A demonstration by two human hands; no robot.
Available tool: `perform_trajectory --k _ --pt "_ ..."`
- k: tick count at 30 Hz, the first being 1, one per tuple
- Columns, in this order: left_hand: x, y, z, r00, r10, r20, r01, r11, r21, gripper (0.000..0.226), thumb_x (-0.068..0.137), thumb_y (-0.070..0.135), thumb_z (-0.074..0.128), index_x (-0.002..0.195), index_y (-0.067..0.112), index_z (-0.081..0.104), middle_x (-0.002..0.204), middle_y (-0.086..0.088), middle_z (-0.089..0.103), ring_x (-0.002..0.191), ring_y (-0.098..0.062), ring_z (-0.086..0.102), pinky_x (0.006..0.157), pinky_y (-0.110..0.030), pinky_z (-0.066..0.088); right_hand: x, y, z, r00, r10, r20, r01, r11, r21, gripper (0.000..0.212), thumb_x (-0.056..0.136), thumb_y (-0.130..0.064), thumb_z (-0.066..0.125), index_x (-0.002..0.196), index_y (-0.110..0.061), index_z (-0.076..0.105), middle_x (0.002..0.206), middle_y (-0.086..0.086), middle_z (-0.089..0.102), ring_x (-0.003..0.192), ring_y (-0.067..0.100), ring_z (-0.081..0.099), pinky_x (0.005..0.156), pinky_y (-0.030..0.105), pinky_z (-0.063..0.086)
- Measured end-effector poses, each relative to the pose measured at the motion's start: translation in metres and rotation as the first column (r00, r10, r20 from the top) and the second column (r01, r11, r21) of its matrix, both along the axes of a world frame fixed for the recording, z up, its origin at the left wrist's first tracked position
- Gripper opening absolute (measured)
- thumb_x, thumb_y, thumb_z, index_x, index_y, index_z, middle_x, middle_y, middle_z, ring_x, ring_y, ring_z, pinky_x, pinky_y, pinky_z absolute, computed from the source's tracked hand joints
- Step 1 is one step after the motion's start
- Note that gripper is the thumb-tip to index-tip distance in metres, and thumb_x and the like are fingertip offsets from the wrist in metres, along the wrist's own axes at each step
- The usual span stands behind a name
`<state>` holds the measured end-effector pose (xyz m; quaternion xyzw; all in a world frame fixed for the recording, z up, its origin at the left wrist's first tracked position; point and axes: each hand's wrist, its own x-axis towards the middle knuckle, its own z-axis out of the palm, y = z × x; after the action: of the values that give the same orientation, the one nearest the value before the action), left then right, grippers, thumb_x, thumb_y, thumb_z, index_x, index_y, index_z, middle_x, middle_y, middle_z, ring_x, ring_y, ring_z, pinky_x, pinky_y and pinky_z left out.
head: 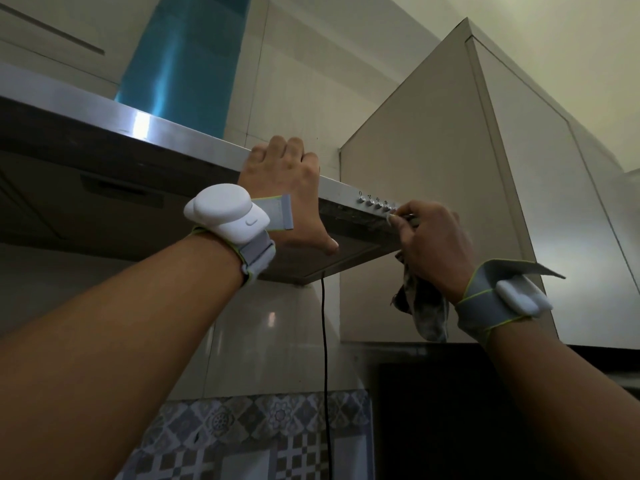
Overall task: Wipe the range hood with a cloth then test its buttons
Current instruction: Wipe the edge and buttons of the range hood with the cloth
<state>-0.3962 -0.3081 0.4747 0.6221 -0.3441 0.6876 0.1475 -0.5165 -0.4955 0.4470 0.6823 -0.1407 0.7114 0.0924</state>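
The steel range hood (145, 128) runs from the left edge to the middle, seen from below. Its front strip carries a row of several small round buttons (375, 201) near its right end. My left hand (287, 188) grips the hood's front edge, fingers over the top and thumb underneath. My right hand (433, 244) is at the right end of the button row, a fingertip touching the last button. A crumpled grey patterned cloth (424, 313) hangs from the palm of that hand.
A beige wall cabinet (450, 188) stands directly to the right of the hood. A blue-filmed chimney (180, 60) rises above the hood. A black cable (325, 368) hangs down from the hood's underside in front of patterned wall tiles (263, 431).
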Motion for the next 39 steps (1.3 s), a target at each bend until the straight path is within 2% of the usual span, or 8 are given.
perform_trajectory --k 2,9,15,22,26,28,34,39 --pt "0.000 0.000 -0.001 1.000 -0.007 -0.001 0.007 1.000 -0.003 0.102 0.043 0.088 0.059 0.116 0.017 0.054 0.117 -0.007 0.050 0.109 -0.027 0.045 0.097 -0.042 0.038 -0.004 -0.006 0.003 1.000 0.020 0.001 -0.020 1.000 0.020 0.020 0.091 -0.034 0.060 0.099 -0.021 0.071 0.099 0.011 0.070 0.097 0.033 0.062 0.075 0.034 0.048" --pt "0.000 -0.002 0.001 1.000 0.015 -0.011 -0.015 1.000 0.011 0.102 0.048 0.088 0.060 0.120 0.016 0.052 0.120 -0.009 0.049 0.112 -0.028 0.044 0.099 -0.044 0.037 -0.008 -0.004 0.028 1.000 0.024 -0.019 -0.022 0.998 0.066 0.017 0.090 -0.030 0.061 0.099 -0.021 0.073 0.105 0.011 0.070 0.105 0.034 0.060 0.086 0.036 0.047" --pt "0.002 0.001 0.001 1.000 -0.002 -0.018 0.002 1.000 0.023 0.102 0.046 0.088 0.060 0.119 0.017 0.052 0.120 -0.008 0.049 0.112 -0.028 0.044 0.100 -0.043 0.037 -0.007 -0.003 0.031 0.994 0.026 -0.102 -0.033 0.997 -0.069 0.017 0.091 -0.028 0.059 0.099 -0.023 0.073 0.100 0.007 0.066 0.097 0.030 0.060 0.086 0.038 0.049" --pt "0.004 0.006 0.001 1.000 -0.024 -0.006 0.024 0.998 0.056 0.099 0.047 0.088 0.058 0.117 0.018 0.053 0.118 -0.007 0.049 0.110 -0.026 0.044 0.098 -0.042 0.037 -0.010 -0.010 0.024 0.994 -0.052 -0.100 0.035 0.987 -0.159 0.020 0.094 -0.032 0.054 0.105 -0.028 0.071 0.093 0.001 0.057 0.091 0.027 0.057 0.079 0.035 0.046" --pt "0.004 0.005 0.002 1.000 -0.030 0.005 0.030 0.998 0.051 0.099 0.046 0.088 0.058 0.116 0.018 0.053 0.117 -0.006 0.049 0.109 -0.026 0.044 0.097 -0.042 0.038 -0.010 -0.017 0.033 0.998 0.014 -0.062 -0.020 0.996 -0.089 0.018 0.091 -0.028 0.060 0.100 -0.022 0.074 0.101 0.007 0.069 0.099 0.029 0.062 0.086 0.032 0.046" --pt "0.005 0.005 0.002 0.999 -0.031 0.014 0.030 0.998 0.049 0.100 0.045 0.088 0.056 0.115 0.017 0.054 0.115 -0.006 0.050 0.107 -0.026 0.044 0.096 -0.042 0.039 -0.011 -0.023 0.029 0.999 0.017 -0.049 -0.019 0.998 -0.061 0.018 0.090 -0.028 0.061 0.098 -0.020 0.075 0.100 0.006 0.072 0.098 0.028 0.063 0.084 0.032 0.048" --pt "0.006 0.004 0.001 0.999 -0.020 0.033 0.020 1.000 0.013 0.103 0.039 0.089 0.050 0.113 0.018 0.055 0.113 -0.006 0.050 0.106 -0.026 0.044 0.093 -0.042 0.039 -0.019 -0.042 0.016 0.998 0.043 -0.055 -0.045 0.999 -0.027 0.015 0.088 -0.028 0.066 0.093 -0.019 0.076 0.090 0.005 0.073 0.091 0.025 0.066 0.079 0.030 0.049" --pt "0.007 0.002 0.002 0.999 -0.030 0.038 0.030 1.000 0.007 0.102 0.040 0.090 0.050 0.114 0.019 0.054 0.114 -0.005 0.050 0.107 -0.026 0.044 0.095 -0.042 0.039 -0.016 -0.034 0.024 0.999 0.032 -0.030 -0.032 0.999 0.003 0.017 0.088 -0.031 0.063 0.095 -0.022 0.075 0.094 0.004 0.073 0.094 0.027 0.065 0.081 0.035 0.052"
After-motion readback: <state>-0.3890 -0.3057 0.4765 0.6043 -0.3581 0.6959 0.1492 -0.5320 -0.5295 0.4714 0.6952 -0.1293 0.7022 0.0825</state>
